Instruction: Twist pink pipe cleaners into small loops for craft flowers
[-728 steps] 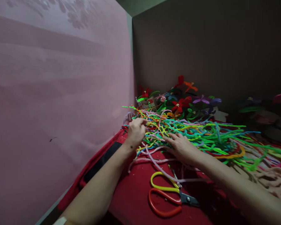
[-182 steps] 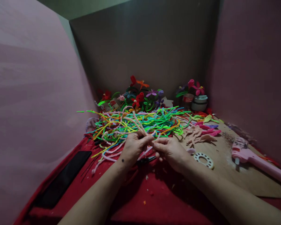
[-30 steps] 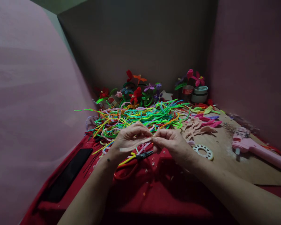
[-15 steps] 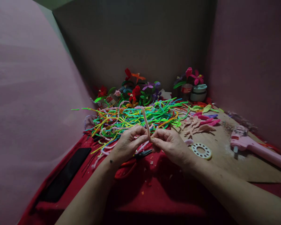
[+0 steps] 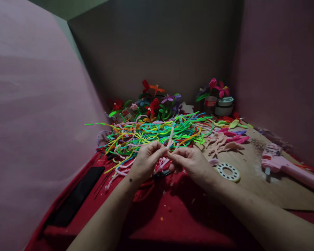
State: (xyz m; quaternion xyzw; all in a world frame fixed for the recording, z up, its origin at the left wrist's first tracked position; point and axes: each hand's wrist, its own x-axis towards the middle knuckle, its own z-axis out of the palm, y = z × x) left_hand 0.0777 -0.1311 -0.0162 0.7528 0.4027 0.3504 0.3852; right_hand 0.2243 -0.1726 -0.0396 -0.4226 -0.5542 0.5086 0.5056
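Observation:
Both hands meet over the front edge of a tangled heap of coloured pipe cleaners (image 5: 146, 134). My left hand (image 5: 149, 160) pinches the lower end of a beige fuzzy strip (image 5: 170, 137) between thumb and forefinger. My right hand (image 5: 192, 162) closes its thumb and forefinger on the same end, fingertips almost touching the left ones. The strip stands up from the fingertips, leaning slightly right. Scissors (image 5: 161, 174) lie on the red cloth (image 5: 162, 209) beneath the hands, partly hidden. Beige petal-like pieces (image 5: 218, 143) rest to the right.
A black phone (image 5: 78, 195) lies at left. On the brown board (image 5: 253, 181) at right are a white ring with holes (image 5: 228, 172) and a pink glue gun (image 5: 285, 164). Fuzzy flowers (image 5: 153, 106) and a lidded jar (image 5: 224, 106) stand at the back.
The beige strip has tilted from leaning left to leaning slightly right, its lower end still between both hands' fingertips. The whole view has shifted a little.

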